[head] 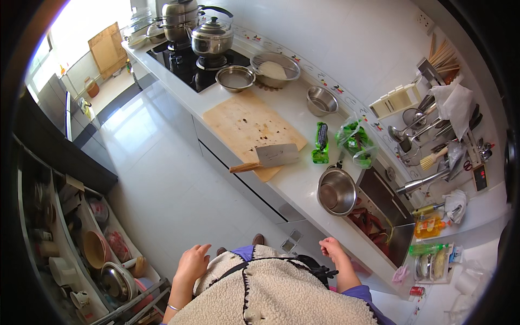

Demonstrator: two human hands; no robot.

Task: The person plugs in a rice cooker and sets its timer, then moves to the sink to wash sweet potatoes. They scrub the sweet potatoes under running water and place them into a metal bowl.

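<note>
Bare and in front of my body on the left is my left hand (193, 260), holding nothing, its fingers loosely spread over the floor. My right hand (331, 247) hangs beside the counter's front edge with curled fingers and no object visible in it. On the counter, a steel pot (337, 191) with a handle stands near the sink. A cleaver (278, 155) lies across the near end of a wooden cutting board (239, 109), its wooden handle past the board's edge. Dark crumbs dot the board. To its right are a green packet (321, 142) and a clear bag with green packaging (357, 142).
Reddish elongated items (367, 223) lie in the sink (400, 239). Steel bowls (235, 78) stand beyond the board, near a gas hob (174, 61) bearing a kettle (212, 37). Utensils (418, 126) hang along the wall. An open drawer rack (81, 235) holds bowls at left.
</note>
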